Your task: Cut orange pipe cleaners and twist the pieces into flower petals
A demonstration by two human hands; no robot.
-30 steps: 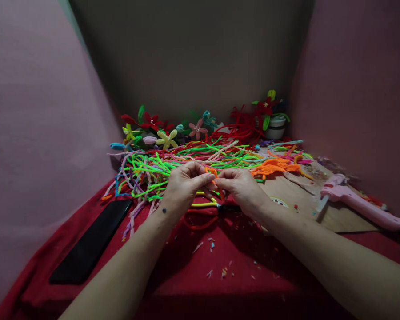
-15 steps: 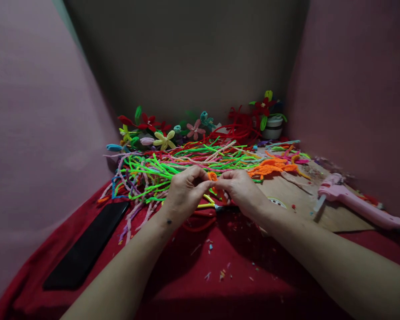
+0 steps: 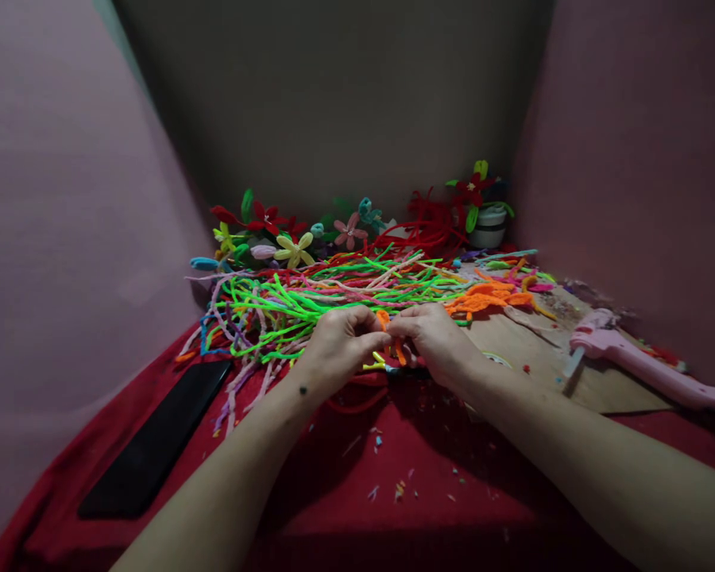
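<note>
Between my two hands is a short orange pipe cleaner (image 3: 383,319), bent, with part of it hidden behind the fingers. My left hand (image 3: 341,343) pinches it from the left with thumb and forefinger. From the other side my right hand (image 3: 432,338) grips the same piece, fingers closed. Just below them lies a tool with yellow-and-red handles (image 3: 374,365), partly covered by the hands. A heap of green, pink and purple pipe cleaners (image 3: 286,306) spreads behind my left hand. Orange looped petals (image 3: 482,298) rest behind my right hand.
A pink glue gun (image 3: 643,361) lies on a cardboard sheet (image 3: 620,393) at right. At left is a flat black object (image 3: 155,441) on the red cloth (image 3: 334,508), which carries small scraps. Finished pipe-cleaner flowers (image 3: 295,250) and a small white pot (image 3: 488,229) stand along the back.
Both hands have shifted slightly, the left one a little to the right and closer to the other. The orange piece has turned somewhat between the fingers.
</note>
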